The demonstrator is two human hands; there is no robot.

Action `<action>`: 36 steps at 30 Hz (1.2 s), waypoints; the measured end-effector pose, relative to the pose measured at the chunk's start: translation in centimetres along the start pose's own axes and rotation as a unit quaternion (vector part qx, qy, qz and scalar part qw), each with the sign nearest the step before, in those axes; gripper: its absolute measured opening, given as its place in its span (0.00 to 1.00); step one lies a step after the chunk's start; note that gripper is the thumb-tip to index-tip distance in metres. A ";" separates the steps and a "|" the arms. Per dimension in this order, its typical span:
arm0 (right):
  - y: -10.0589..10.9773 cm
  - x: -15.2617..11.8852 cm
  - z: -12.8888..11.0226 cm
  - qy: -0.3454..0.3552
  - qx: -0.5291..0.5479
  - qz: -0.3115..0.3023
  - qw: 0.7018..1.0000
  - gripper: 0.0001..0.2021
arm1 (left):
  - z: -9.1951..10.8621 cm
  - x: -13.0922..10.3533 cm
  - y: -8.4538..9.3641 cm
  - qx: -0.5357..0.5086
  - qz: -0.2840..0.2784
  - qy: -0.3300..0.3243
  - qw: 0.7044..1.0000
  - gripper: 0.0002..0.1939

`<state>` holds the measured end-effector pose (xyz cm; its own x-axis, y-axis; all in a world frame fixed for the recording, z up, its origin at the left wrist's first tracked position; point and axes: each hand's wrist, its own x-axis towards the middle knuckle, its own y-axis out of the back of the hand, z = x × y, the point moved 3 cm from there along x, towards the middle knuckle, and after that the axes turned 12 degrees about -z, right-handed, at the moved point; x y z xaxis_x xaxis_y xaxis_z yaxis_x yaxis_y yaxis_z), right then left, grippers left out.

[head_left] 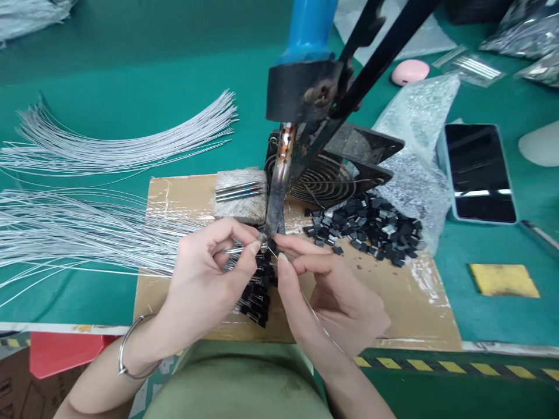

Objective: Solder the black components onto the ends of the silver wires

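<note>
A soldering iron with a blue handle is clamped in a black stand, its dark tip pointing down between my hands. My left hand is closed in a pinch beside the tip, on a thin silvery-grey wire; the fingertips hide what is at its end. Just right of the tip, my right hand pinches a strand of solder wire that trails back over the wrist. Under my hands lies a row of wires ending in small black connectors.
Loose black connectors lie heaped on the cardboard. Behind the iron stands a fan. Wire bundles lie at left, near a wrapped block. A phone and yellow sponge are at right.
</note>
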<state>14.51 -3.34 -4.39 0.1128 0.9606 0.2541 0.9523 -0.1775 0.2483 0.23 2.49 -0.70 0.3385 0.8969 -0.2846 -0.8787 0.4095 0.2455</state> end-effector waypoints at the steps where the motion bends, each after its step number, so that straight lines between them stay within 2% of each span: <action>1: 0.0 0.0 0.0 0.000 -0.004 0.000 1.000 0.10 | 0.0 0.0 0.0 0.002 0.000 0.001 1.000 0.06; 6: 0.0 -0.1 -0.1 0.014 -0.039 0.028 0.999 0.10 | 0.1 -0.2 0.0 0.008 0.001 0.005 1.000 0.06; 13: 0.0 0.2 -0.8 0.062 -0.121 0.029 0.990 0.12 | 0.1 -0.1 0.0 0.008 0.003 0.002 1.000 0.06; 36: -0.2 0.3 -0.8 0.070 -0.107 0.036 0.991 0.15 | 0.1 -0.1 0.0 0.010 0.007 -0.001 1.000 0.05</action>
<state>14.15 -3.19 -3.56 0.1242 0.9074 0.4016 0.8599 -0.3004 0.4127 0.21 2.41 -0.53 0.3276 0.9027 -0.2790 -0.8763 0.4007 0.2674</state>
